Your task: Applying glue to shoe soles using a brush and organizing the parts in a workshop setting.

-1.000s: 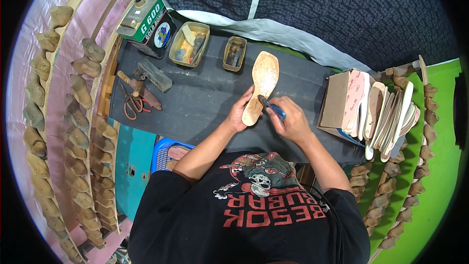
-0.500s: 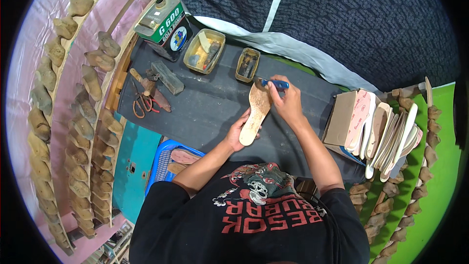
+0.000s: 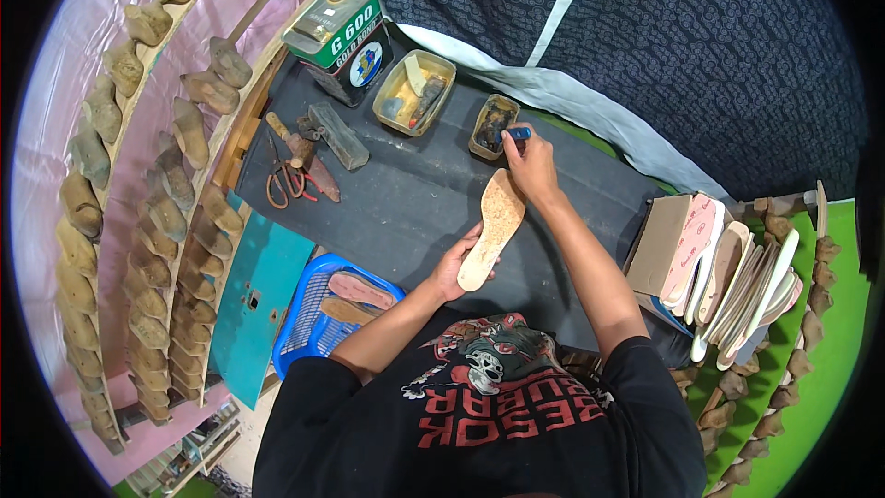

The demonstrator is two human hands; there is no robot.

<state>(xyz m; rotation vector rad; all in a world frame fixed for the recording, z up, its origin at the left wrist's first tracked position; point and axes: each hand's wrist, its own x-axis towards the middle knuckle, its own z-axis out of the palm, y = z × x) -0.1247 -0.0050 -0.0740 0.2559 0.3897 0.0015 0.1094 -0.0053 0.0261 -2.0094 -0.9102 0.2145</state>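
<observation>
My left hand point(image 3: 453, 266) grips a tan insole point(image 3: 494, 229) near its narrow heel end. The sole-shaped piece is held at a slant above the dark table, its wider end pointing away from me; that end looks speckled brown. My right hand point(image 3: 534, 172) pinches a blue-handled tool point(image 3: 519, 133), perhaps a brush, whose tip reaches into a small rectangular tub point(image 3: 476, 141) with dark contents. The tool's tip cannot be made out there.
A larger tub point(image 3: 379, 109) holds small tools beside a green-and-black can point(image 3: 343, 41). Scissors point(image 3: 278, 186), red-handled pliers point(image 3: 300, 186) and a grey block point(image 3: 339, 136) lie left. A carton of insoles point(image 3: 662, 235) stands right. A blue basket point(image 3: 293, 337) and shoe-last racks point(image 3: 138, 129) flank me.
My right hand has carried the blue-handled tool from the insole's wide end to the small tub. My left hand keeps its hold on the insole. The whole view has shifted slightly.
</observation>
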